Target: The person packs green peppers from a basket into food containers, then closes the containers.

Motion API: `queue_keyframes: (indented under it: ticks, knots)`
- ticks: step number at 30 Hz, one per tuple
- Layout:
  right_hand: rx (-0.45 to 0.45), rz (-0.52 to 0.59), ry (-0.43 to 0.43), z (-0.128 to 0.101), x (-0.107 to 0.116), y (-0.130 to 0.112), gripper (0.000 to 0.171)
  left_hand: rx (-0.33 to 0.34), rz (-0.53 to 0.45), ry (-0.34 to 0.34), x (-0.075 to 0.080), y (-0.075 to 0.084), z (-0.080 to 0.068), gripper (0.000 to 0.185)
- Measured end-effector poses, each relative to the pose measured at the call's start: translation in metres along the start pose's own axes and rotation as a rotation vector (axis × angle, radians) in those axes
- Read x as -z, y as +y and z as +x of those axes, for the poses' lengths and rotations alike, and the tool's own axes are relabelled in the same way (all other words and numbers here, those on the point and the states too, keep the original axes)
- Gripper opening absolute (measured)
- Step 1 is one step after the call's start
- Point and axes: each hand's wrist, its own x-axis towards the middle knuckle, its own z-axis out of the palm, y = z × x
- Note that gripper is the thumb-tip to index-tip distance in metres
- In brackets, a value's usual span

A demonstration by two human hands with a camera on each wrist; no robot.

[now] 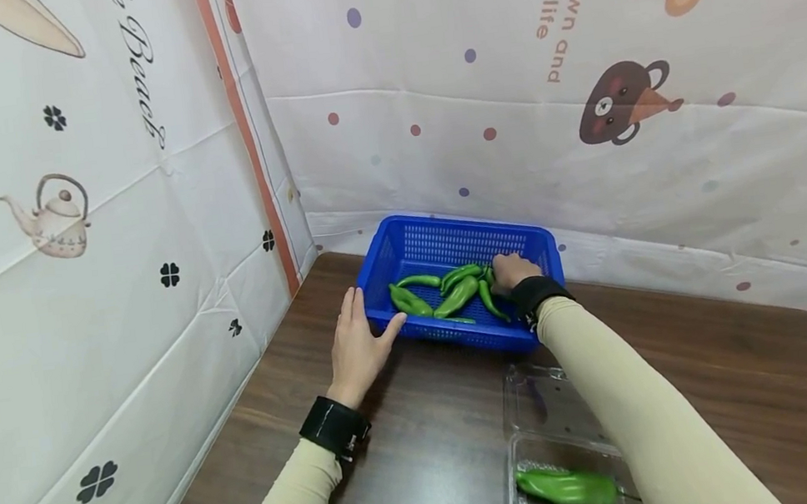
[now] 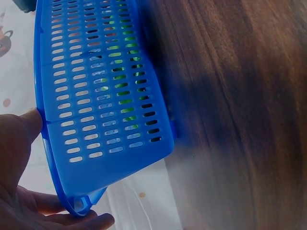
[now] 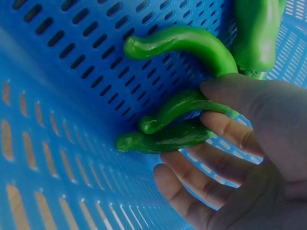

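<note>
A blue basket (image 1: 490, 339) with slotted walls stands on the table, several green peppers (image 1: 457, 297) lying inside. My left hand (image 1: 359, 350) rests at its near left corner, fingers fairly straight along the left side and thumb spread to the front rim. In the left wrist view, the thumb touches the basket's rim (image 2: 40, 96). My right hand (image 1: 514, 270) reaches into the basket's right end. The right wrist view shows its thumb and index finger pinching a slim green pepper (image 3: 184, 106); another pepper (image 3: 163, 140) lies against it, and a curved one (image 3: 192, 40) is above.
An opened clear plastic container (image 1: 511, 482) sits nearer on the table, partly behind the right sleeve, with one large green pepper (image 1: 569, 489) in it. Printed cloth (image 1: 399, 152) hangs behind the basket and along the left of the wooden table (image 1: 413, 452).
</note>
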Motion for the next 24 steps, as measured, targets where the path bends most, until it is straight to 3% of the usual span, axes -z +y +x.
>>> queue_keyframes:
  ticks: [13, 24]
  knots:
    - [0.018, 0.019, 0.03, 0.001, -0.001, 0.006, 0.021, -0.008, 0.005, 0.004, -0.001, 0.002, -0.001, 0.093]
    - [0.005, 0.009, 0.075, -0.005, 0.016, 0.004, 0.034, 0.002, -0.024, 0.007, -0.002, 0.005, -0.003, 0.092]
